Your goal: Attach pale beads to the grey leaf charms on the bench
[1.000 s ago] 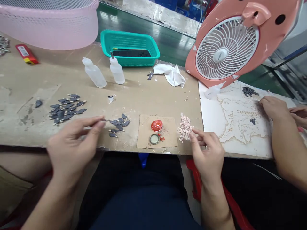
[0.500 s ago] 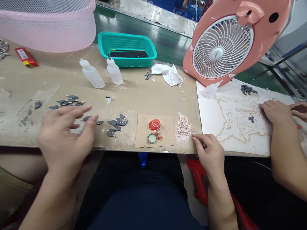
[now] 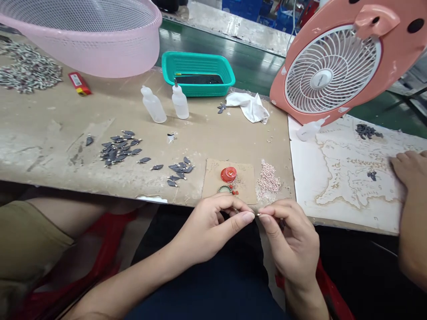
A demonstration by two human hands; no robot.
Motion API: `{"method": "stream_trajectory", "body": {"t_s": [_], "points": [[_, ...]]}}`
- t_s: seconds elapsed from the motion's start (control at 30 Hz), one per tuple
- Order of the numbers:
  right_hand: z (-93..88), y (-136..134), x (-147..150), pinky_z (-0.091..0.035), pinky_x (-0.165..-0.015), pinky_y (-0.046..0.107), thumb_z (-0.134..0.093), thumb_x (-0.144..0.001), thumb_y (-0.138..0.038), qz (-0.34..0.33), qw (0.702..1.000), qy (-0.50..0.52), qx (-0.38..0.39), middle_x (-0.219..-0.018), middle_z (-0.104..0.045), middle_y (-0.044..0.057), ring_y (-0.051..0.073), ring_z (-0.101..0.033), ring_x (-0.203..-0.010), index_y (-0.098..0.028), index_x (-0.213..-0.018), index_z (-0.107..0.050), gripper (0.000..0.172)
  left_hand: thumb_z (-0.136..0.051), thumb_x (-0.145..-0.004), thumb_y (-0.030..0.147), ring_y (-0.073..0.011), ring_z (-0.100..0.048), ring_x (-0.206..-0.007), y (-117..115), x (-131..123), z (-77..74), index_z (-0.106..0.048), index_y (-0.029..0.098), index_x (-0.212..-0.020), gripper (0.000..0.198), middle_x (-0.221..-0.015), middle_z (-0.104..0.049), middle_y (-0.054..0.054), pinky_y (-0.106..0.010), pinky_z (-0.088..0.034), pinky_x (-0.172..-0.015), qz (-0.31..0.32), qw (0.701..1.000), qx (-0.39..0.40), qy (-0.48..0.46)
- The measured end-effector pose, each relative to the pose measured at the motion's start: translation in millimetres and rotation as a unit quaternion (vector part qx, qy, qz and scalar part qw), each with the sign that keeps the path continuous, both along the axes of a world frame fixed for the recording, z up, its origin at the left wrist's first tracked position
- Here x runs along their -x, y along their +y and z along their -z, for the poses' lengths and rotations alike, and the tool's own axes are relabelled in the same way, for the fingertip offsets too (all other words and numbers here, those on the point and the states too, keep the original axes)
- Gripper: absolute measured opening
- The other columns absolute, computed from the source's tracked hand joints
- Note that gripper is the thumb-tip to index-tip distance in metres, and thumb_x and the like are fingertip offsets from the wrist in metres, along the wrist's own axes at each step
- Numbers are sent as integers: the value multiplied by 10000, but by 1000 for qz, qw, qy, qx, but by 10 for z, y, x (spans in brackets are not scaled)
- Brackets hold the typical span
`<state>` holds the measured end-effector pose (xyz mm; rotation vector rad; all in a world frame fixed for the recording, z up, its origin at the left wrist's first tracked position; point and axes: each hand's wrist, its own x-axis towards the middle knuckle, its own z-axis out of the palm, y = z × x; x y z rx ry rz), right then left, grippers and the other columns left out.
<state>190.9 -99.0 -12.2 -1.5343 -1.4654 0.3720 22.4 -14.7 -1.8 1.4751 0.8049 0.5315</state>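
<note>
My left hand [image 3: 216, 226] and my right hand [image 3: 290, 235] meet at the table's front edge, fingertips pinched close together. A tiny pale bead [image 3: 258, 214] shows at my right fingertips. What my left fingers pinch is mostly hidden. Just beyond lies a cardboard square [image 3: 213, 178] bearing a red cap [image 3: 228, 174], a bottle cap [image 3: 225, 189] and small red bits. To its right is a pile of pinkish beads [image 3: 268, 178]. Dark leaf-shaped pieces with pale tips [image 3: 182, 168] lie to its left, with a larger group of them [image 3: 119, 149] farther left.
Two squeeze bottles [image 3: 154, 106] stand behind the pieces. A green basket [image 3: 198, 91], a white cloth [image 3: 248, 106] and a pink fan [image 3: 322, 80] line the back. A pink mesh basket [image 3: 130, 53] is at left. Another person's hand [image 3: 412, 169] rests on the map-printed sheet [image 3: 340, 178].
My left hand has moved right from above the dark pieces to my right hand. My right hand has come from the bead pile toward the table edge. The view has shifted left.
</note>
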Motion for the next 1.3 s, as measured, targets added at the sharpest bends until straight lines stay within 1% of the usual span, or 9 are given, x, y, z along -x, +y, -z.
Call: {"method": "stream_trajectory", "body": {"t_s": [0.27, 0.5, 0.63, 0.7, 0.8, 0.9, 1.1, 1.23, 1.3], "points": [[0, 70, 129, -484, -671, 232, -633, -895, -106, -48, 998, -51, 6, -865, -622, -10, 108, -586, -783, -226, -968, -658, 143, -587, -943, 264, -113, -540, -690, -19, 93, 1, -669, 157, -788, 206, -745, -609, -2, -239, -403, -603, -30, 996, -83, 31], [29, 152, 213, -464, -648, 241, -585, -936, -170, -78, 995, 27, 59, -827, -603, -24, 114, -577, -738, -240, -923, -636, 88, -561, -956, 352, -116, -507, -636, -3, 146, 41, -639, 158, -798, 261, -738, -579, -1, -238, -395, -544, -34, 999, 1, 16], [45, 233, 245, -465, -658, 268, -580, -931, -191, -71, 996, 15, 55, -830, -606, -12, 140, -583, -755, -236, -899, -629, 74, -530, -981, 326, -135, -577, -705, 48, 273, 77, -657, 172, -827, 252, -780, -629, -14, -251, -458, -634, -33, 995, -83, 34], [53, 296, 244, -470, -673, 285, -572, -934, -206, -39, 998, 8, 50, -837, -611, -2, 155, -587, -777, -234, -893, -628, 75, -543, -977, 298, -155, -620, -795, 110, 434, 117, -672, 186, -871, 201, -850, -668, -28, -263, -482, -708, -75, 977, -178, 89], [73, 422, 209, -469, -685, 303, -566, -942, -245, 11, 999, -7, 46, -829, -616, 6, 165, -579, -773, -231, -872, -634, 98, -603, -942, 314, -206, -651, -934, 235, 742, 192, -685, 218, -975, 131, -989, -699, -43, -284, -495, -740, -178, 906, -296, 244], [96, 548, 156, -461, -687, 306, -571, -946, -284, 31, 998, -19, 54, -808, -618, 2, 160, -576, -758, -228, -856, -648, 130, -636, -917, 334, -230, -662, -973, 335, 974, 244, -706, 266, -981, 118, -1051, -706, -14, -289, -478, -682, -177, 850, -333, 367], [111, 698, 108, -442, -663, 297, -586, -940, -313, 36, 997, -28, 66, -778, -624, -3, 150, -557, -731, -224, -832, -668, 162, -586, -949, 333, -223, -675, -901, 359, 1006, 259, -696, 257, -935, 135, -1014, -706, 5, -300, -429, -611, -123, 812, -383, 423], [112, 737, 105, -434, -628, 292, -594, -935, -314, 42, 996, -58, 62, -761, -612, -2, 139, -534, -675, -219, -826, -668, 162, -492, -997, 308, -243, -658, -908, 354, 974, 281, -631, 199, -916, 194, -973, -685, -37, -327, -445, -694, -117, 792, -422, 426], [111, 748, 105, -440, -616, 296, -595, -933, -319, 46, 994, -84, 60, -772, -613, 4, 137, -532, -654, -216, -829, -665, 162, -465, -1008, 298, -248, -644, -923, 351, 981, 291, -604, 188, -930, 194, -971, -673, -49, -341, -452, -759, -131, 799, -426, 403]]}}
